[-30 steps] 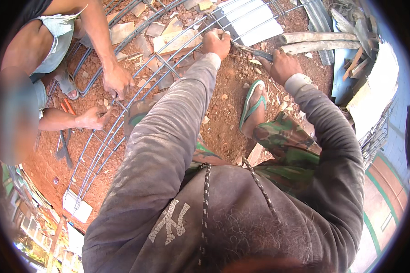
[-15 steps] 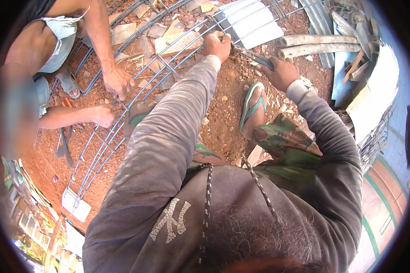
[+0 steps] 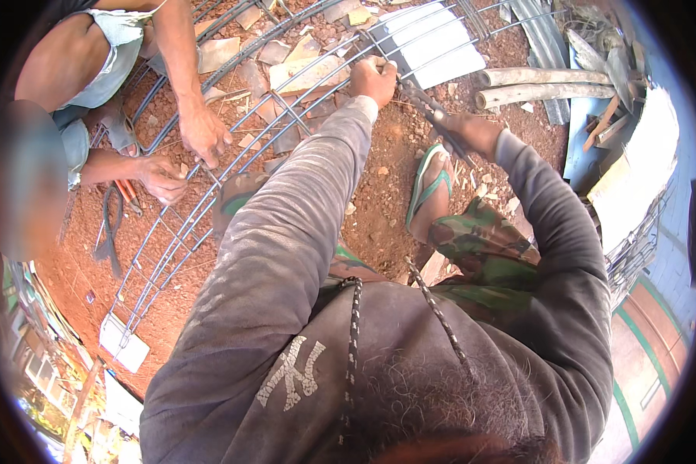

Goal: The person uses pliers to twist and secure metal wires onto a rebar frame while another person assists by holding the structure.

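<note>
A long cage of thin steel bars (image 3: 243,124) with square stirrups runs diagonally above the ground. My left hand (image 3: 373,80) is closed at the cage's near bar, beside a stirrup; what its fingers pinch is hidden. In my right hand (image 3: 472,133) are dark pincers (image 3: 420,97), their jaw end close to my left fingers and a handle sticking out below my palm. At the left, another person's hands, one (image 3: 205,135) over the bars and one (image 3: 162,179) beside them, work at the same cage.
Orange-handled pincers (image 3: 129,197) and a dark strap (image 3: 110,232) lie near the other person. Broken tiles (image 3: 309,73) and a white sheet (image 3: 433,46) lie under the cage. Wooden poles (image 3: 545,94) and corrugated metal (image 3: 545,39) are at the far right. My sandalled foot (image 3: 431,185) stands on reddish soil.
My right hand has turned and shifted slightly down, swinging the pincers' handles steeper. My left hand stays at the bar. The other person's lower hand has moved up and left.
</note>
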`<state>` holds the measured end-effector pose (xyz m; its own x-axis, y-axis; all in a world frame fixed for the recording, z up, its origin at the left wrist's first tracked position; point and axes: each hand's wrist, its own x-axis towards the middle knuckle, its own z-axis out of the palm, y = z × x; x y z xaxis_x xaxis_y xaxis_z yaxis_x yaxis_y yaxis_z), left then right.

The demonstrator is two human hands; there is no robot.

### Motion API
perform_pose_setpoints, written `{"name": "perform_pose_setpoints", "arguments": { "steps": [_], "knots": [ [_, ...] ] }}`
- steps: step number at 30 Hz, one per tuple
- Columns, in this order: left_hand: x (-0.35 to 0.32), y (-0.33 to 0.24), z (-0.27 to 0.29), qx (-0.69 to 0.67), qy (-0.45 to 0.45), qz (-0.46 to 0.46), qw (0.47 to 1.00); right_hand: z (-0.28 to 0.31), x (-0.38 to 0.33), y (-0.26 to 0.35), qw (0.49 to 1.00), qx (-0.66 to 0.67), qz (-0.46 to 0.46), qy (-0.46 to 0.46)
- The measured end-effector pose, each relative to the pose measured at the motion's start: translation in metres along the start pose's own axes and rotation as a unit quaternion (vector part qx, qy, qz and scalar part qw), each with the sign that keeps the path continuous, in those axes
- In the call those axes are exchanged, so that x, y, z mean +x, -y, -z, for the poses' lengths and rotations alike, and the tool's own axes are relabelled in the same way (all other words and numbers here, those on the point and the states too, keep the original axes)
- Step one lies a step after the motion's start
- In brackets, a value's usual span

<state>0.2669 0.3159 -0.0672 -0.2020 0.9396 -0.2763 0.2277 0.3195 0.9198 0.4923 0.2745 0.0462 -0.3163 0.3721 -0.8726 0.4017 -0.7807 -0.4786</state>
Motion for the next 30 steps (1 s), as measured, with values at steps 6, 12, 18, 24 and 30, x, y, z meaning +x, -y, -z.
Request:
{"name": "perform_pose_setpoints", "arguments": {
  "steps": [6,12,18,24,30],
  "knots": [
    [0.011,0.015,0.001,-0.057,0.027,0.032,0.998,0.0,0.003,0.004,0.976,0.17,0.006,0.137],
    [-0.008,-0.016,0.015,0.004,0.01,0.022,1.0,-0.004,-0.027,-0.015,0.986,-0.141,0.092,0.0],
    [-0.036,-0.067,0.046,-0.027,0.188,0.018,0.982,-0.007,-0.038,-0.007,0.95,-0.217,0.198,-0.104],
    [-0.029,-0.059,0.074,-0.122,0.177,0.199,0.956,-0.031,-0.008,0.013,0.987,-0.016,0.159,-0.016],
    [-0.034,-0.058,0.111,-0.254,0.157,0.252,0.92,-0.053,0.018,0.011,0.988,0.071,0.098,0.092]
  ]
}}
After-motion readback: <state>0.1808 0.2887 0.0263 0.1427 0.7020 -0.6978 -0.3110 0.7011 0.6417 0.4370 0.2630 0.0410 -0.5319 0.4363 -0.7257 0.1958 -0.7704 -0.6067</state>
